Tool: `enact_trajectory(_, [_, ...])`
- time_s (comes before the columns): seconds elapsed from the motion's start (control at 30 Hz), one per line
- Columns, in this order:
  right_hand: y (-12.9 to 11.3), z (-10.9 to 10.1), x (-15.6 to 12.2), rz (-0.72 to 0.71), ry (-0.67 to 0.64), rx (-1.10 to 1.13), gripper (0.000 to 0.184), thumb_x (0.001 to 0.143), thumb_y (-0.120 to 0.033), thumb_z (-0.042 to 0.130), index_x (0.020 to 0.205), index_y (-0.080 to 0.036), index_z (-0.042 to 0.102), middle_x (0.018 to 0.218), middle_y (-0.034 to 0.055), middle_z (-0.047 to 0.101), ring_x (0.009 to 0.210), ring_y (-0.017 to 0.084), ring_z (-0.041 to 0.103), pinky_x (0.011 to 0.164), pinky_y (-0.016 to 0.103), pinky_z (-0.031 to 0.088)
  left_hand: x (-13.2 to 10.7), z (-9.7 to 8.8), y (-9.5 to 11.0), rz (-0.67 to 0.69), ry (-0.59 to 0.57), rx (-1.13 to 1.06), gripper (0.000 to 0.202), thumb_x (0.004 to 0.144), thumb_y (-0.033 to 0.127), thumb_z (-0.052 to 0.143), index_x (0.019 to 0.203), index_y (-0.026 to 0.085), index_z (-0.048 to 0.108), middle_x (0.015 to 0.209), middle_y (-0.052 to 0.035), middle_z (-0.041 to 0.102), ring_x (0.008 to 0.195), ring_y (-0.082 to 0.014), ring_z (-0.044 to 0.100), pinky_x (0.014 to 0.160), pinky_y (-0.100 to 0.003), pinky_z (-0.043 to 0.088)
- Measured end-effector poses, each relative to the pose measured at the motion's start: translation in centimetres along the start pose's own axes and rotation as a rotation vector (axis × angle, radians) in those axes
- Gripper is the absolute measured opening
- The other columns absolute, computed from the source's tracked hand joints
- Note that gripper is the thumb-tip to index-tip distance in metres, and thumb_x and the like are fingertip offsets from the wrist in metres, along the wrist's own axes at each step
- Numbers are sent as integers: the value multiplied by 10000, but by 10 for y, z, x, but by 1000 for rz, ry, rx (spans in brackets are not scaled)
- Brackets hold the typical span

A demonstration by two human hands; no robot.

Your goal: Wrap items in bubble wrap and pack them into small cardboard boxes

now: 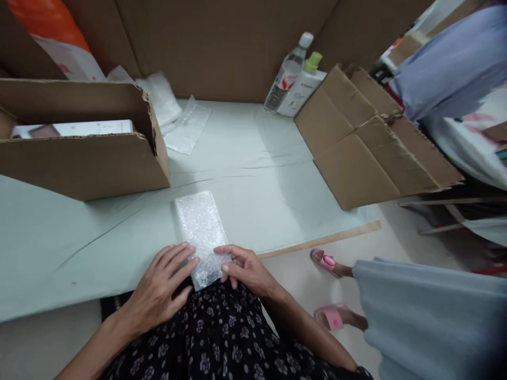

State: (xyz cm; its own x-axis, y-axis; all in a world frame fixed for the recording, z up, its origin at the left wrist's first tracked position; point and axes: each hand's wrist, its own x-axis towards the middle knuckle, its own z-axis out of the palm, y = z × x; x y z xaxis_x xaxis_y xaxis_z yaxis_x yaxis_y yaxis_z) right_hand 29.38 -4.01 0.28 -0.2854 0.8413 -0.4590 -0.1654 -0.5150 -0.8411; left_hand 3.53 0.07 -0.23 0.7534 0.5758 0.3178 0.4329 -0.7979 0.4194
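Observation:
A flat, rectangular bubble-wrap packet point(201, 224) lies on the table near its front edge, its lower end reaching over the edge toward my lap. What is inside the wrap, if anything, I cannot make out. My left hand point(160, 285) is open, its fingertips resting on the packet's lower left side. At the lower right corner, my right hand point(247, 270) has its thumb and bent fingers on the packet's edge, with the index finger laid across the top.
An open cardboard box point(127, 163) with a white printed box point(95, 127) inside stands at left. Loose bubble-wrap bags point(189, 126) lie behind it. A water bottle point(287, 76), a white bottle point(301, 92) and another carton point(356, 158) are at right. Someone stands at right in pink sandals point(330, 316).

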Motion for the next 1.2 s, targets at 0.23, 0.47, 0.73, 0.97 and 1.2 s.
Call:
enact_trajectory(0.23, [-4,-4,-9,-210,34,112,651,852,-492,763,1401,-226,536,998,63,735,641,126,665,517,228,489,17,11,-5,-408,220,-258,228,954,251,577,1137,189,698,1018,-84,779,915,-214,734,768,-319,585])
enact_trajectory(0.47, [-24,0,2,-763,79,-863,362,946,-210,615,1307,-231,612,1288,109,703,1242,265,614,1019,473,522,40,3,-12,-802,104,-497,545,897,488,581,1311,135,618,796,-30,751,668,-187,688,602,-284,540])
enact_trajectory(0.73, [-21,2,51,-771,85,-1374,256,1027,-181,519,1248,-205,644,1280,90,710,1206,259,595,970,435,469,27,3,-7,-371,381,39,474,914,219,669,1371,167,556,1254,-174,666,1155,-290,653,963,-432,555])
enact_trajectory(0.97, [-38,5,46,-574,-16,-1065,245,1029,-250,578,1251,-212,676,1128,52,773,1050,202,679,968,385,506,23,0,-13,-230,246,-59,357,938,106,593,1285,186,586,1097,-86,724,1060,-238,665,933,-388,537])
enact_trajectory(1.2, [-57,-2,80,-542,193,-1320,546,915,-447,737,1345,-136,611,1470,205,565,1343,352,511,1072,529,438,51,10,-40,-414,272,44,334,984,292,559,1272,133,614,1113,-140,699,989,-278,664,858,-419,559])
